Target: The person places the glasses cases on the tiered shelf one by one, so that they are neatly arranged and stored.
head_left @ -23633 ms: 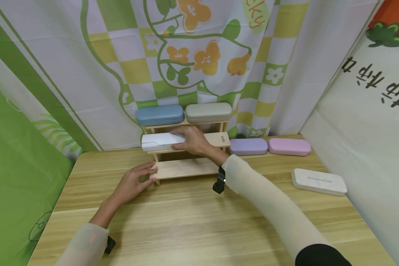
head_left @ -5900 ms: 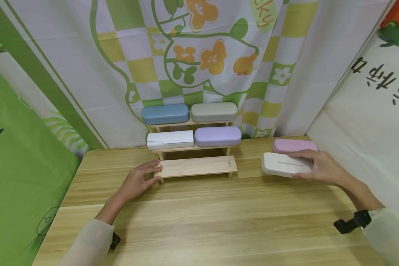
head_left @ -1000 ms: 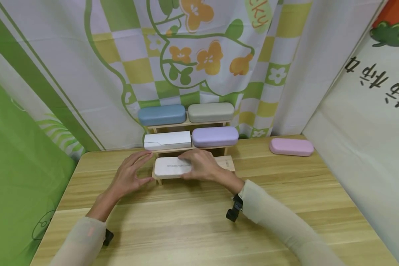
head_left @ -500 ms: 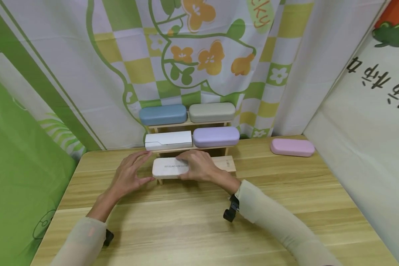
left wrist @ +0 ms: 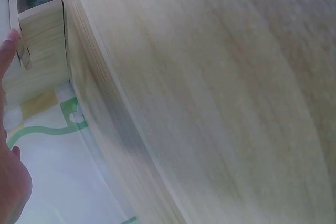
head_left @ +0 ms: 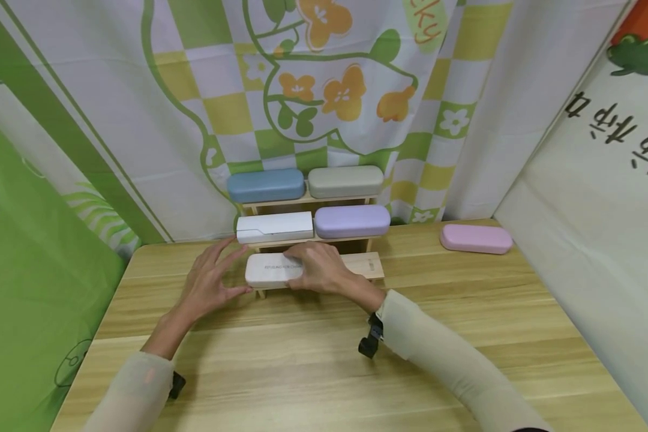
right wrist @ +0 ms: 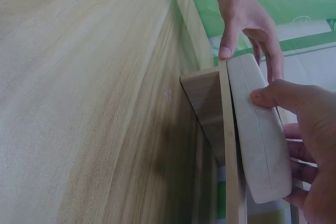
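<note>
My right hand (head_left: 322, 268) grips an off-white glasses case (head_left: 270, 270) with small lettering on its lid, over the left part of the lowest step of a three-tier wooden rack (head_left: 364, 262). In the right wrist view, the thumb lies on one long side of this glasses case (right wrist: 261, 129) and the fingers on the other. My left hand (head_left: 207, 282) is at the rack's left end, fingers spread. Its thumb touches the corner of the lowest step, shown by the left hand (right wrist: 249, 22) in the right wrist view.
Blue (head_left: 266, 185) and grey-green (head_left: 345, 182) glasses cases fill the top step. A white flap case (head_left: 275, 227) and a purple case (head_left: 352, 221) sit on the middle one. To the right, a pink case (head_left: 476, 239) lies on the wooden table (head_left: 313, 360), near a patterned curtain (head_left: 221, 84).
Since the oldest frame, the purple case has gone from table to middle step. The off-white case came from the table's right to the lowest step; lately it slid slightly left in my right hand.
</note>
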